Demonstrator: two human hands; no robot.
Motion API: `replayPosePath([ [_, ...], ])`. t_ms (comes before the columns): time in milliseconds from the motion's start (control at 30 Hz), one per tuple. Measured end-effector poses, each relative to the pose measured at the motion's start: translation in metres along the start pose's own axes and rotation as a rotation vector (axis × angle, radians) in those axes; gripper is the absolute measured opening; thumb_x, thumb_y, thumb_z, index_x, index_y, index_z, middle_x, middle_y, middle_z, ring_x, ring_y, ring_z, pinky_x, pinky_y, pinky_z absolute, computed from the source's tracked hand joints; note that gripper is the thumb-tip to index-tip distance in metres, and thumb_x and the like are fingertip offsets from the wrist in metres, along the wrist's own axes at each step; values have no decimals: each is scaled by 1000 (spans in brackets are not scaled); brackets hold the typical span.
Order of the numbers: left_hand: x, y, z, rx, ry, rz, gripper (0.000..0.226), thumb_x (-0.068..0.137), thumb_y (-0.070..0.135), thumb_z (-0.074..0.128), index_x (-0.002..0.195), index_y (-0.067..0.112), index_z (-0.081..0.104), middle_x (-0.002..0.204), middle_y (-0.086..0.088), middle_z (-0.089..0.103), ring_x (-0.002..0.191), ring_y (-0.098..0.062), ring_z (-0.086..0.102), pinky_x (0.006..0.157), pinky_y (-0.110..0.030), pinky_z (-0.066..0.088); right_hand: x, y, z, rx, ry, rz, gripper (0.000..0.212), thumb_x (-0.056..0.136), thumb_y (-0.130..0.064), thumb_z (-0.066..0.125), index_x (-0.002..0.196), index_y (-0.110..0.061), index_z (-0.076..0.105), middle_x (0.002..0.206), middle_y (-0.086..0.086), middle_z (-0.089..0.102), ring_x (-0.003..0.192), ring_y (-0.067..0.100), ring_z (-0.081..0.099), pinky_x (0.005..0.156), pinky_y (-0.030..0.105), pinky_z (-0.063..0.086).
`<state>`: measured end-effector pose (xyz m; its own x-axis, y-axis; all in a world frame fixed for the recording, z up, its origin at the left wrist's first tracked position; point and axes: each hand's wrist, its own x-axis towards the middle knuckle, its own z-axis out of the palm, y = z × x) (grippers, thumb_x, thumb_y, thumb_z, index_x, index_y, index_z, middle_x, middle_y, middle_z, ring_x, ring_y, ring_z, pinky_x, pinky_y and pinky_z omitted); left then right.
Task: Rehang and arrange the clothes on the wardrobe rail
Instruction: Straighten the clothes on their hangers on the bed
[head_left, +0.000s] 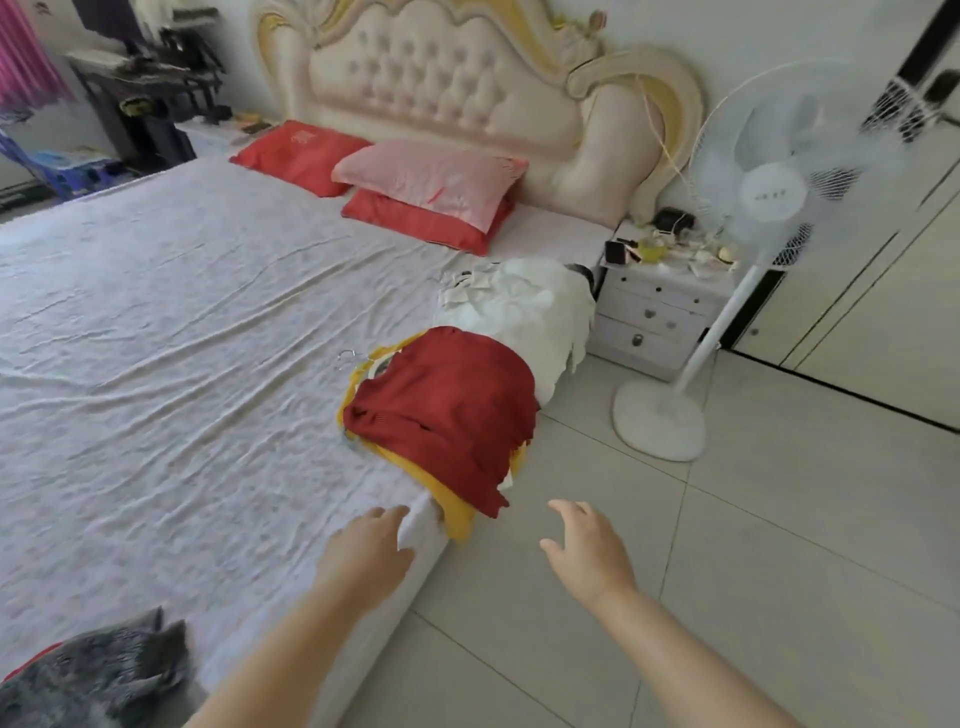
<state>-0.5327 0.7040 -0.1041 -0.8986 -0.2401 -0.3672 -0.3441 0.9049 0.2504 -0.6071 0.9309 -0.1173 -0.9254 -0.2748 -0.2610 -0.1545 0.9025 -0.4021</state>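
Note:
A dark red knit garment (447, 410) lies on the right edge of the bed, on top of a yellow garment (457, 512) that hangs over the edge. Hanger hooks (347, 358) stick out at its left. Behind it sits a crumpled white garment (524, 312). My left hand (366, 553) hovers over the bed's edge just below the yellow garment, fingers apart and holding nothing. My right hand (587, 551) is out over the floor tiles to the right, also spread and holding nothing.
The bed (182, 338) has a white sheet, red and pink pillows (431, 182) and a padded headboard. A white standing fan (748, 260) and a cluttered nightstand (660, 306) stand at the right. Wardrobe doors (883, 312) line the far right. Grey fabric (98, 670) lies at bottom left.

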Motion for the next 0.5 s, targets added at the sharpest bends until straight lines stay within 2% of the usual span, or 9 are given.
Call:
replayPosePath([
  [200,72,68,-10,-7,22,81,53,92,32,45,141,26,27,138,3,42,122,-18,45,94,-30,39,64,49,-32,25,-5,79,50,93,-28,51,140,-19,34,136,1,42,127,19,39,102,28,34],
  [500,234,120,-31,18,24,98,52,91,40,47,139,28,32,135,2,46,122,-20,46,97,-35,38,211,75,-72,-1,-17,121,51,94,-28,50,141,-19,33,137,1,40,128,18,37,102,27,33],
])
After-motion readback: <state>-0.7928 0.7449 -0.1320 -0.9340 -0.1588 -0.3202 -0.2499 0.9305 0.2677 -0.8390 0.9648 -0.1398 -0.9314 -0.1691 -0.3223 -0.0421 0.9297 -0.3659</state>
